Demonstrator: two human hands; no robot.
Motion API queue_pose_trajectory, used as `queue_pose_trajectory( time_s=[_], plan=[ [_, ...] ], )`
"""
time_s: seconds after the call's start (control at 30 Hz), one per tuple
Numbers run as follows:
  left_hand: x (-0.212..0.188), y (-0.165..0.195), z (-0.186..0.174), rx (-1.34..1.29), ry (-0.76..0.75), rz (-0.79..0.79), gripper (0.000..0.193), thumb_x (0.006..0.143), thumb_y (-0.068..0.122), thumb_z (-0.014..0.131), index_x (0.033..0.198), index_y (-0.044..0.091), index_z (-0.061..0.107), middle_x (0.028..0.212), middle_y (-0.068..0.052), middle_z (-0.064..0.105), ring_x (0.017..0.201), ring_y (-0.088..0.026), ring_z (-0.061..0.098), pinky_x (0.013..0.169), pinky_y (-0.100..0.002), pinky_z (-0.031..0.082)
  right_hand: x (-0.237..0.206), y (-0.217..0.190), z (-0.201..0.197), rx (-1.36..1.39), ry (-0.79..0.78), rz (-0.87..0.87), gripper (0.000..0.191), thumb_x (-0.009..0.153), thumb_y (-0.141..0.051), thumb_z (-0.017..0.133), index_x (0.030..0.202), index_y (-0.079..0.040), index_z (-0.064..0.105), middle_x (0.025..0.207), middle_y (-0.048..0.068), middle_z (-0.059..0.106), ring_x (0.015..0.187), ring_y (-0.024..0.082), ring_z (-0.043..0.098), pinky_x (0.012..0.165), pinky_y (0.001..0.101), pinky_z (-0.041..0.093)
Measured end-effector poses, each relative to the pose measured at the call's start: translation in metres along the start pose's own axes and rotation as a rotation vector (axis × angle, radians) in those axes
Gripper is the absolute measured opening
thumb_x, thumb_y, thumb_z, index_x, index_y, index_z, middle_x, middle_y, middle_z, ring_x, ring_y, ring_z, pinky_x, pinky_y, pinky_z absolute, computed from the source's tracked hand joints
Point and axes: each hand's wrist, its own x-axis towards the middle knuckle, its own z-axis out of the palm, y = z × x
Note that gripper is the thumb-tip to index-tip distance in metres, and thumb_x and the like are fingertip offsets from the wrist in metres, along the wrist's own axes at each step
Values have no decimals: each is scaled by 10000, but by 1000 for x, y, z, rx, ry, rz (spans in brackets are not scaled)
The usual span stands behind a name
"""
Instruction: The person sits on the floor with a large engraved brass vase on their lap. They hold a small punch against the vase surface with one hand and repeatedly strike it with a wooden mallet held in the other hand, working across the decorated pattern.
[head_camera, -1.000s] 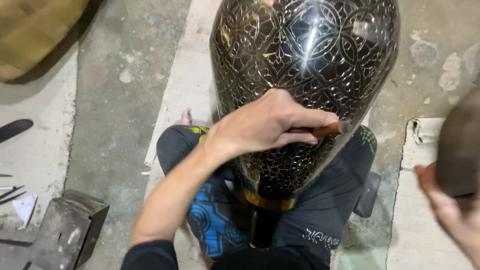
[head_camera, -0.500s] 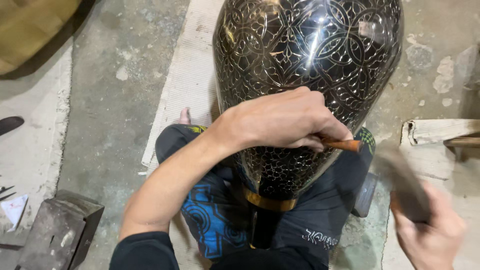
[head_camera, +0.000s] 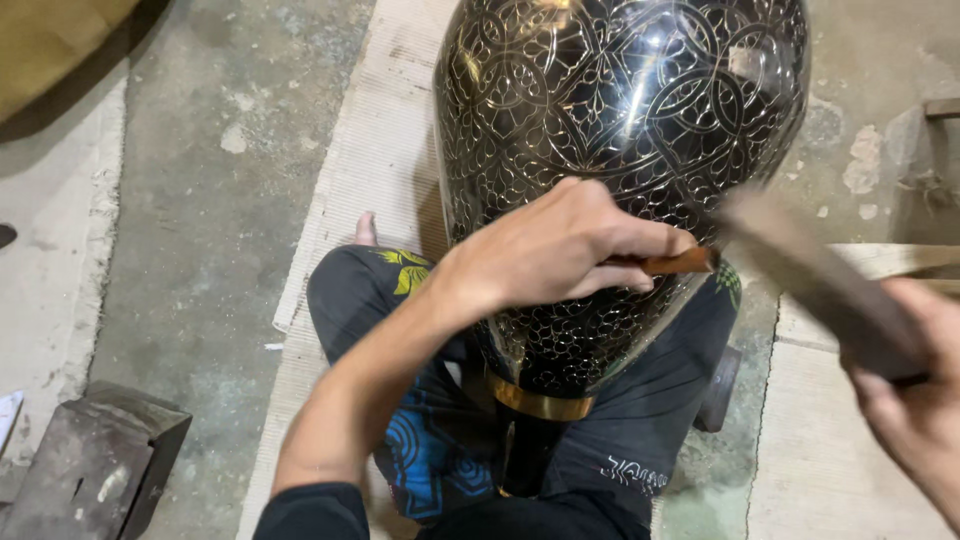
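A large black metal vase with fine gold engraved patterns lies across my lap, its neck with a brass band pointing toward me. My left hand rests on the vase's side, shut on a thin copper-coloured chisel whose tip points right. My right hand grips a wooden mallet, blurred with motion, its head right next to the chisel's end.
I sit on a pale woven mat over a concrete floor. A dark metal block stands at lower left. A wooden board and another mat lie to the right. My bare toe shows beside the vase.
My right hand has swung the mallet up and leftward to the chisel's end. My left hand keeps the chisel on the vase, shifted slightly.
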Motion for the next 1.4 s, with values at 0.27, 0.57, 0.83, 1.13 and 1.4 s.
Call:
queue_pose_trajectory(
  time_s=[0.27, 0.57, 0.83, 1.13, 1.4],
  plan=[
    [-30, 6, 17, -37, 377, -16, 329, 914, 185, 785, 1218, 82, 713, 874, -111, 774, 655, -171, 739, 606, -293, 587, 63, -11, -22, -117, -120, -81, 447, 909, -8, 683, 1348, -40, 609, 978, 144, 685, 826, 214, 698, 765, 333, 559],
    [-48, 19, 41, -112, 733, -86, 399, 914, 103, 817, 1279, 15, 680, 1112, -127, 772, 944, -198, 804, 832, -269, 653, 100, -56, -34, -164, -178, -290, 405, 883, 6, 679, 1280, -19, 605, 890, 129, 661, 765, 213, 695, 710, 353, 558],
    [-51, 24, 61, -17, 930, -147, 282, 884, 83, 865, 1115, 21, 716, 937, -93, 775, 797, -156, 783, 735, -256, 625, 105, -70, -45, -39, -258, -241, 439, 815, 30, 701, 1243, -6, 609, 817, 116, 639, 707, 210, 680, 651, 357, 545],
    [-48, 15, 41, -134, 698, -56, 398, 933, 61, 827, 1284, 51, 641, 1015, -72, 760, 861, -130, 768, 776, -246, 621, 102, -47, -27, -129, -84, -369, 663, 696, 140, 667, 1342, 14, 584, 1057, 179, 661, 840, 260, 673, 735, 369, 542],
    [-46, 27, 45, -85, 717, -171, 356, 926, 61, 829, 1243, 53, 668, 1005, -76, 773, 876, -136, 785, 810, -247, 624, 87, -38, -25, -243, -112, -368, 645, 763, 108, 675, 1387, -29, 589, 970, 145, 642, 826, 246, 632, 716, 344, 520]
  ],
)
